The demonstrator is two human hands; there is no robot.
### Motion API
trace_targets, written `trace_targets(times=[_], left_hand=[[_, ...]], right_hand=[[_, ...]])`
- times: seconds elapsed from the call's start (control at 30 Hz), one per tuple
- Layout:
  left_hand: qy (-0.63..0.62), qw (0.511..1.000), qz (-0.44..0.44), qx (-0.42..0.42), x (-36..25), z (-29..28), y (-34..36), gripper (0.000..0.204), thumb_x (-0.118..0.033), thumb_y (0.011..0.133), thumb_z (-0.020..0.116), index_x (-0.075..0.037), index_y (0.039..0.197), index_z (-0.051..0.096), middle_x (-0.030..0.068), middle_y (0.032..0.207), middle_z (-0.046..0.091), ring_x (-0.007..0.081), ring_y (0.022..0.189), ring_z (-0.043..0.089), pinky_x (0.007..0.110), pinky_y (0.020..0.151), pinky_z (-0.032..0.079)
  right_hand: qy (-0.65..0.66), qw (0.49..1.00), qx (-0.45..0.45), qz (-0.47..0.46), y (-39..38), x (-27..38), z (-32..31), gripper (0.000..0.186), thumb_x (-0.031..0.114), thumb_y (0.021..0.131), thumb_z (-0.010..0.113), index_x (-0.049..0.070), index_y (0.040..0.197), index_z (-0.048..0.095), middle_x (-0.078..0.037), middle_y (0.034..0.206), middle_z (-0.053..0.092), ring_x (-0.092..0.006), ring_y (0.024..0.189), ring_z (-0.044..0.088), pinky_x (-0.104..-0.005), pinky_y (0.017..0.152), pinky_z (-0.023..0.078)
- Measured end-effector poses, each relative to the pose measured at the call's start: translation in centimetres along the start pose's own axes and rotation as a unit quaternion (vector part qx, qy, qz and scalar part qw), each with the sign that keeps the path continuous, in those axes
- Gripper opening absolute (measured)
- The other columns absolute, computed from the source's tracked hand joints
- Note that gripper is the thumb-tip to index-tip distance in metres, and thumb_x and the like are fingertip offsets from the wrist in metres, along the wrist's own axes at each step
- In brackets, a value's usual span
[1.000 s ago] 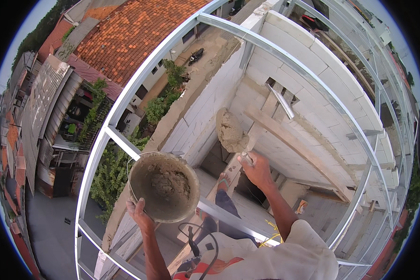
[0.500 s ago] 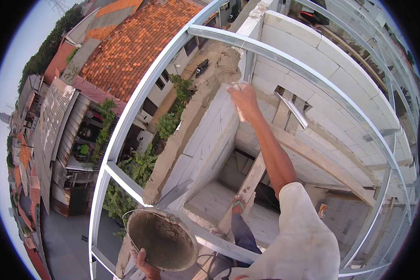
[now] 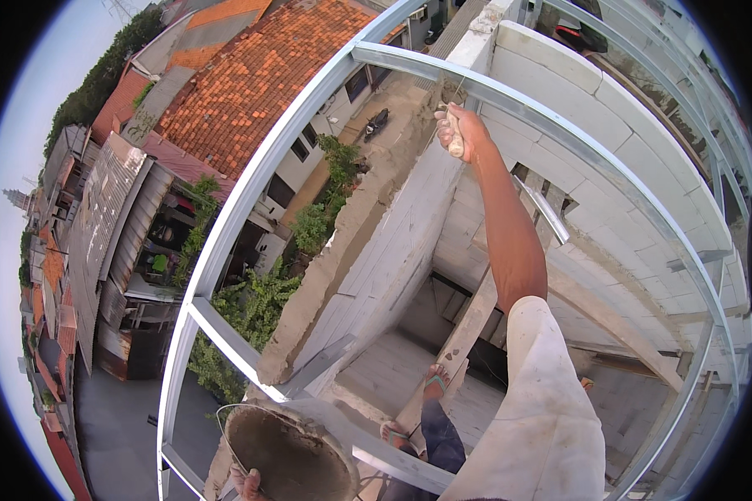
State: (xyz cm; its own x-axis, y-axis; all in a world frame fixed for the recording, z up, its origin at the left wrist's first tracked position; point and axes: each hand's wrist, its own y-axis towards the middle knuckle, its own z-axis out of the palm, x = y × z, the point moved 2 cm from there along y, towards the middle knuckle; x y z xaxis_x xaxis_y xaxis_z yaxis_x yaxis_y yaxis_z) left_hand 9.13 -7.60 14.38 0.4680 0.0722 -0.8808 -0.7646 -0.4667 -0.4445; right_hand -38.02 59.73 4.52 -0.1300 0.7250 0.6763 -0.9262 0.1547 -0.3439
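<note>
My right hand (image 3: 466, 132) reaches out to the far end of the wall, its fingers wrapped round the pale handle of a trowel (image 3: 454, 140). The trowel's blade is hard to make out against the mortar. Grey mortar (image 3: 342, 250) lies along the top of the white block wall (image 3: 393, 242). At the lower left, my left hand (image 3: 246, 483) grips the rim of a round bucket (image 3: 288, 455), which is coated with mortar and holds some wet mortar. Part of this hand is cut off by the lower edge.
Shiny metal framing (image 3: 251, 184) curves around me and crosses overhead. My sandalled feet (image 3: 436, 382) stand on a wooden plank (image 3: 468, 326) above a deep opening. A bright metal tube (image 3: 546, 213) juts from the right wall. Tiled roofs (image 3: 251, 75) lie below outside.
My right hand has moved farther out along the wall and turned, so the trowel handle now shows. The bucket and my left hand sit lower in view as the view shifted.
</note>
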Motion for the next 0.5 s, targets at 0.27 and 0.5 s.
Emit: trace_targets(times=[0.27, 0.5], left_hand=[[-0.013, 1.0, -0.024, -0.014, 2.1, -2.1, 0.2, 0.07, -0.023, 0.094, 0.063, -0.001, 0.157, 0.04, 0.0197, 0.146, 0.054, 0.0354, 0.129, 0.056, 0.05, 0.109, 0.046], [0.028, 0.997, -0.013, -0.07, -0.2, 0.2, -0.7, 0.074, -0.022, 0.093, 0.065, 0.0, 0.158, 0.038, 0.0217, 0.148, 0.053, 0.036, 0.131, 0.055, 0.05, 0.109, 0.046]], right_hand=[[-0.126, 0.977, -0.155, -0.068, -7.6, -1.5, -5.1, 0.045, 0.054, 0.107, 0.049, 0.011, 0.096, 0.053, 0.001, 0.067, 0.044, -0.0115, 0.046, 0.039, -0.0303, 0.043, 0.037], [0.052, 0.994, -0.094, 0.002, -0.7, -7.4, -10.0, 0.048, 0.059, 0.108, 0.041, 0.015, 0.092, 0.05, 0.003, 0.064, 0.04, -0.0118, 0.045, 0.036, -0.0311, 0.044, 0.032]])
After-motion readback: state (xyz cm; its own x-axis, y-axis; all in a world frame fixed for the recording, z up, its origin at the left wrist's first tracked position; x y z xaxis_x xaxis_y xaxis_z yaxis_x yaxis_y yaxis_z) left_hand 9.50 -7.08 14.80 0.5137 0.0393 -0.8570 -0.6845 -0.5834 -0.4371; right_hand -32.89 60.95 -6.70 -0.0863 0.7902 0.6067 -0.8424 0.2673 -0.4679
